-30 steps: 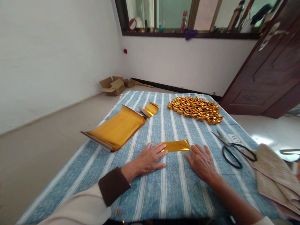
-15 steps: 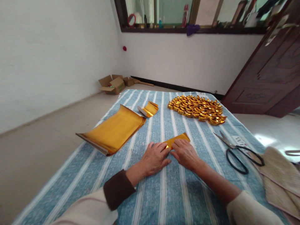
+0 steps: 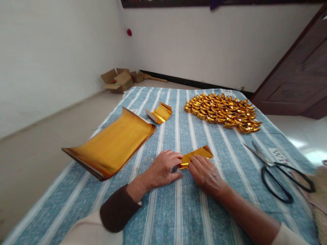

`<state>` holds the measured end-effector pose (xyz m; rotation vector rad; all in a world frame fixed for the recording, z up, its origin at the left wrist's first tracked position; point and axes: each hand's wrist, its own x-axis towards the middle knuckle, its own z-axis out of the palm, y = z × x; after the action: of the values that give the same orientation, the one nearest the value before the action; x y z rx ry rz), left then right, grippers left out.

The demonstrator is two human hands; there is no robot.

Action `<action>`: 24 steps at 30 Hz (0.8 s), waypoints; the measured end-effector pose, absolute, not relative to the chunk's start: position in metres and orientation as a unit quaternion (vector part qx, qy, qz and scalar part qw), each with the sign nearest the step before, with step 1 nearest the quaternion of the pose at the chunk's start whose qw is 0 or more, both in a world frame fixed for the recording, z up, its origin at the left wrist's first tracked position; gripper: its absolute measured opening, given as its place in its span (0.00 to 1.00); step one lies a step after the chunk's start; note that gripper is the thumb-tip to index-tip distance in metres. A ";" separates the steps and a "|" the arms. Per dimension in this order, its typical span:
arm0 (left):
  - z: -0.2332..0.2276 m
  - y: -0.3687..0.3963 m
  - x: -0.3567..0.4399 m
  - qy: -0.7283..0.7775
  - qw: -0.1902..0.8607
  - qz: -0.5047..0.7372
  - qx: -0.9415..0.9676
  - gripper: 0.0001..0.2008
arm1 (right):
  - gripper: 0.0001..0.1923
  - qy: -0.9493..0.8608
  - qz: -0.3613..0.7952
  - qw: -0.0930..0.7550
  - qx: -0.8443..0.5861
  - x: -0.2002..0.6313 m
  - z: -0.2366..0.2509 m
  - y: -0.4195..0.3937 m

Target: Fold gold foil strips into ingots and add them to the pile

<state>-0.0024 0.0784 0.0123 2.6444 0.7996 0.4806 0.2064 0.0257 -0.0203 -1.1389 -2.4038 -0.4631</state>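
Observation:
A folded strip of gold foil paper [image 3: 196, 153] lies on the striped cloth between my hands, with a crease along its near edge. My left hand [image 3: 165, 169] has its curved fingertips on the strip's left end, the thumb lower down against the cloth. With bent fingers, my right hand [image 3: 205, 174] presses and grips the strip's near edge; its thumb is mostly hidden. Left of my hands sits a stack of large gold foil sheets [image 3: 112, 144] with curled edges. Beyond it is a smaller stack of cut gold foil pieces [image 3: 161, 113].
Rows of folded gold paper ingots [image 3: 222, 110] cover the far right of the cloth [image 3: 163, 211]. Black-handled scissors [image 3: 270, 163] lie open at the right. An open cardboard box [image 3: 119, 81] is on the floor by the wall, and a dark red door [image 3: 293, 78] stands at the right.
My view has tipped downward, so the window sill is nearly gone. My left hand has shifted slightly left on the strip, baring more of its gold surface. My right hand stays on the near edge.

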 end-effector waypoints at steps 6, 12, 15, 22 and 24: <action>0.002 0.081 0.001 0.287 0.151 0.213 0.922 0.09 | 0.15 -0.858 -0.141 0.252 -0.425 0.205 -0.026 0.025; 0.006 0.071 0.005 0.282 0.169 0.237 0.914 0.11 | 0.13 -0.833 -0.096 0.321 -0.440 0.204 -0.024 0.021; 0.005 0.067 0.007 0.292 0.187 0.245 0.905 0.11 | 0.12 -0.821 -0.058 0.347 -0.450 0.203 -0.018 0.018; -0.002 0.065 0.011 0.325 0.181 0.264 0.890 0.08 | 0.13 -0.789 -0.008 0.369 -0.491 0.202 -0.016 0.017; -0.002 0.064 0.012 0.335 0.177 0.268 0.886 0.07 | 0.13 -0.785 0.002 0.372 -0.495 0.202 -0.017 0.019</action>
<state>0.0119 0.0644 -0.0016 2.5065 0.9493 0.7571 0.2020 0.0188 -0.0173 -1.2697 -2.0130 0.0052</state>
